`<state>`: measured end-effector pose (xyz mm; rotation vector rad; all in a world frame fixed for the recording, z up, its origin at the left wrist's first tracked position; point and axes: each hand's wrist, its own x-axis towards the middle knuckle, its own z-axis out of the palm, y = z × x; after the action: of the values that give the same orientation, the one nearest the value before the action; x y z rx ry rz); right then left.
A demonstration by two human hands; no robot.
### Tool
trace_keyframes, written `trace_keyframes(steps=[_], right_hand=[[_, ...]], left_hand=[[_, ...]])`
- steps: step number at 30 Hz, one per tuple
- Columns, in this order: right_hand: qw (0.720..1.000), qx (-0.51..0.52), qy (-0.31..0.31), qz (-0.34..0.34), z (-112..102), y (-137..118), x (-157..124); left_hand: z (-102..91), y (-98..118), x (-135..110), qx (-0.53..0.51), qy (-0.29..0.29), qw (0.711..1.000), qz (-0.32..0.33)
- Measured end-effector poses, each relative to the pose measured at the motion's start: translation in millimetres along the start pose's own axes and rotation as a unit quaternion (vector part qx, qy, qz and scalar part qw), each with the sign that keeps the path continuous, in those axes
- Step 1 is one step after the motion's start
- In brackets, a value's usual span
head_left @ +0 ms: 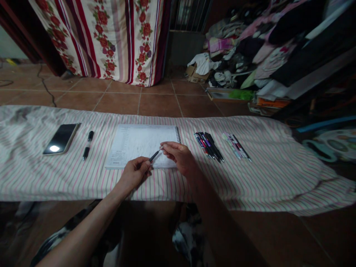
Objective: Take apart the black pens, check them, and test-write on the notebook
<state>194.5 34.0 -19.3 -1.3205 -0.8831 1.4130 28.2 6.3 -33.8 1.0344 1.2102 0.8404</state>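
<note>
My left hand (137,168) is closed around the lower barrel of a dark pen (154,155), which slants up to the right. The fingertips of my right hand (178,154) pinch at the pen's upper end; whether they hold a separate small part there is too small to make out. Both hands are over the near right part of a spiral notebook (139,139) with a pale cover and its coil on the right side. To the right of the notebook lies a bunch of several pens (208,146).
A second small group of pens (237,146) lies further right on the striped cloth (264,178). On the left are a black marker-like pen (88,145) and a phone (62,138) reflecting a light. Beyond the tiled floor stand a flowered curtain (119,40) and heaped clothes (239,48).
</note>
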Motion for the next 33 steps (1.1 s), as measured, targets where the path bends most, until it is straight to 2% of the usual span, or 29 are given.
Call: trace_keyframes(steps=[20,33], right_hand=[[0.99,-0.118,-0.022,-0.073,0.8,5.9,0.4],[0.986,-0.131,-0.007,-0.1,2.0,9.5,2.0]], left_hand=[[-1.8,-3.7,1.6,0.007,-0.004,1.0,0.015],[-1.1,-0.5,-0.1,0.015,-0.002,1.0,0.011]])
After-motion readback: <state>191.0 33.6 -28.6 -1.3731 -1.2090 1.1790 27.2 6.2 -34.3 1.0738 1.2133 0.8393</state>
